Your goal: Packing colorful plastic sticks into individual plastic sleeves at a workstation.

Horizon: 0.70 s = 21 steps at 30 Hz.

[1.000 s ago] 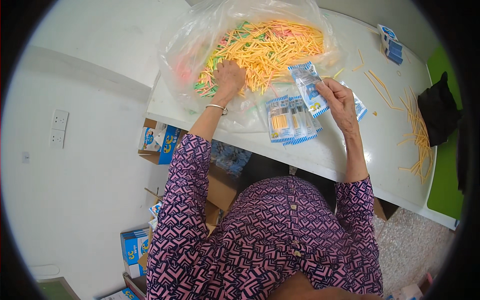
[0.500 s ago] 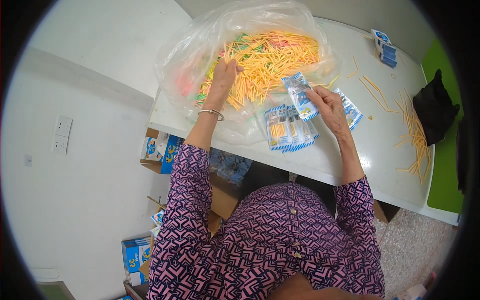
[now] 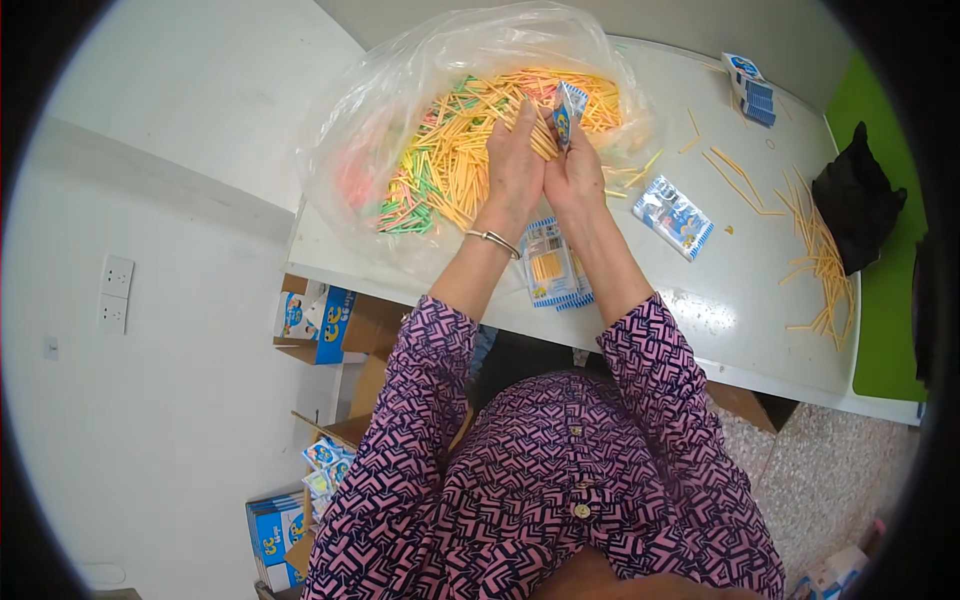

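Over the pile of thin yellow, green and pink sticks my two hands meet, wrists almost touching. My left hand is closed on a small bunch of yellow sticks. My right hand grips a small blue-and-white packet, held upright beside the bunch; its mouth is hard to make out. The pile lies in a large clear plastic bag. Partly behind my right forearm, a few packets with sticks inside lie overlapped on the white table. Another packet rests flat to the right.
Loose yellow sticks are scattered at the table's right, beside a black bag and a green panel. A bundle of blue packets stands at the far right. Below the table's left edge are an open carton and blue boxes.
My left hand has come out of the pile to the right with a bunch of sticks. My right hand has carried its packet up and left to meet it.
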### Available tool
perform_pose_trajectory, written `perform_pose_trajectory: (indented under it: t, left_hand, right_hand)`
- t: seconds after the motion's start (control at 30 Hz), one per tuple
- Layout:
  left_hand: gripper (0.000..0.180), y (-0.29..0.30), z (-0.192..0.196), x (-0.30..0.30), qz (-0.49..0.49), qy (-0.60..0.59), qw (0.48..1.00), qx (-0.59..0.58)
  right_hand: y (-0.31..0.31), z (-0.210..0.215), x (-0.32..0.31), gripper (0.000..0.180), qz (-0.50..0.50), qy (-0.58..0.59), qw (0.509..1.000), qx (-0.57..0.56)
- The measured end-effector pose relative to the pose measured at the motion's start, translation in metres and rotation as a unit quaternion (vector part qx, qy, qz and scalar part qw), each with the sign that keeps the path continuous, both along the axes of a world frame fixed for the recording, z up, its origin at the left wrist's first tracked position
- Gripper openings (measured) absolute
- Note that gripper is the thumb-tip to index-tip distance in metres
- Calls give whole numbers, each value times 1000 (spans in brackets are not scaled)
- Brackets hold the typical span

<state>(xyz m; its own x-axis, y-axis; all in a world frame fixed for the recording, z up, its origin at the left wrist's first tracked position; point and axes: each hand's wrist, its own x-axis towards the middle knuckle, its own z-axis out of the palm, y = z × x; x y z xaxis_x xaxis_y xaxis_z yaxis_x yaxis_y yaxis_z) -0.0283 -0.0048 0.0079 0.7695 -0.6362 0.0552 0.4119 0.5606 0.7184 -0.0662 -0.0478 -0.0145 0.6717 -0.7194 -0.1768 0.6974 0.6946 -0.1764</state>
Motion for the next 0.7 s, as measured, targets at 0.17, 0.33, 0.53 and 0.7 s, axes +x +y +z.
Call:
perform_pose_trajectory:
  t: [0.17, 0.33, 0.53, 0.7]
  left_hand:
    - [10, -3, 3, -8, 4, -61, 998, 34]
    - [5, -4, 1, -2, -9, -31, 997, 63]
    - [14, -6, -16, 23, 4, -51, 996, 79]
    - [19, 7, 12, 39, -7, -93, 994, 56]
  right_hand:
    - [-4, -4, -1, 20, -10, 35, 998, -44]
    - [-1, -1, -6, 19, -4, 34, 997, -70]
    - [-25, -8, -34, 18, -6, 115, 954, -277]
    - [-38, 1, -88, 23, 75, 272, 819, -500]
